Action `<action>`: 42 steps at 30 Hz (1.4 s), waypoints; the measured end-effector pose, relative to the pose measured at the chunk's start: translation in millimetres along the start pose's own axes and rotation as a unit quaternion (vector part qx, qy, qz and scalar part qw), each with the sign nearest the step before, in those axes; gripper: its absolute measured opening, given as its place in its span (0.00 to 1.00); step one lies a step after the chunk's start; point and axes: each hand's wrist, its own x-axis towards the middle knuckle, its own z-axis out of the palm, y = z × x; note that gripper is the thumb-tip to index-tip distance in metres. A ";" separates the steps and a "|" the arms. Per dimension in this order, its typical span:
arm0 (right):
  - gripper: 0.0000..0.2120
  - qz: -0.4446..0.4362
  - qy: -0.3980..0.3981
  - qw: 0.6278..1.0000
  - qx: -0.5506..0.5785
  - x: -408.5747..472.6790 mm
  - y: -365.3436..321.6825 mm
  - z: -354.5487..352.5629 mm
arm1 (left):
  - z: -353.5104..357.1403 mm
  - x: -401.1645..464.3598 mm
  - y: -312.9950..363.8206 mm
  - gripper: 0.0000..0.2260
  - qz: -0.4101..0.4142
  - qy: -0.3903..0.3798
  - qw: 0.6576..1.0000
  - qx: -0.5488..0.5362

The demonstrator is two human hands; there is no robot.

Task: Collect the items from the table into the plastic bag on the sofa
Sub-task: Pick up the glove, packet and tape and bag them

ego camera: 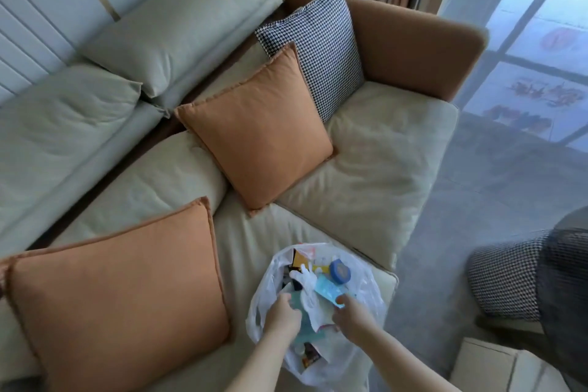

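Note:
A clear plastic bag (366, 290) lies open on the front edge of the sofa seat (366, 175). Inside it I see a blue tape roll (339, 270), a white glove (307, 280), a yellow-and-black packet (298, 258) and other small items. My left hand (283, 315) is in the bag's left side, fingers curled round a pale teal item (296, 298). My right hand (350, 317) is over the bag's right side and pinches a light blue packet (327, 291).
Two orange cushions (121, 302) (257, 134) and a houndstooth cushion (318, 51) lie on the sofa. Right of the sofa is grey floor (477, 201), a houndstooth stool (506, 280) and a pale box (496, 366) at the bottom right.

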 end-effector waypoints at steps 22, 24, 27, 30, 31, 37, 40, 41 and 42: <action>0.16 0.153 0.226 0.955 0.117 -189.6 196.9 -1.6 | 118.8 -152.9 39.0 0.18 0.326 -0.141 0.837 0.416; 0.14 0.178 0.236 0.943 0.151 -205.9 227.2 1.3 | 144.9 -169.7 44.2 0.19 0.347 -0.153 0.812 0.444; 0.09 0.207 0.247 0.925 0.199 -227.4 275.9 8.5 | 189.2 -192.6 53.1 0.18 0.375 -0.154 0.779 0.478; 0.10 0.237 0.255 0.908 0.232 -255.3 327.6 13.8 | 241.1 -219.8 57.9 0.17 0.391 -0.172 0.749 0.507; 0.11 0.251 0.256 0.902 0.239 -266.2 344.7 14.5 | 258.4 -231.1 58.1 0.17 0.395 -0.176 0.738 0.518; 0.10 0.298 0.264 0.870 0.289 -304.9 446.2 26.0 | 354.4 -291.8 49.9 0.16 0.415 -0.221 0.690 0.550; 0.14 0.314 0.266 0.855 0.315 -317.8 489.1 32.8 | 398.6 -313.2 44.8 0.14 0.416 -0.233 0.672 0.566; 0.15 0.321 0.269 0.848 0.326 -321.2 502.2 34.1 | 413.0 -317.8 43.4 0.13 0.420 -0.236 0.666 0.570; 0.15 0.329 0.268 0.839 0.339 -323.7 515.1 35.1 | 426.7 -321.5 42.7 0.14 0.420 -0.239 0.663 0.573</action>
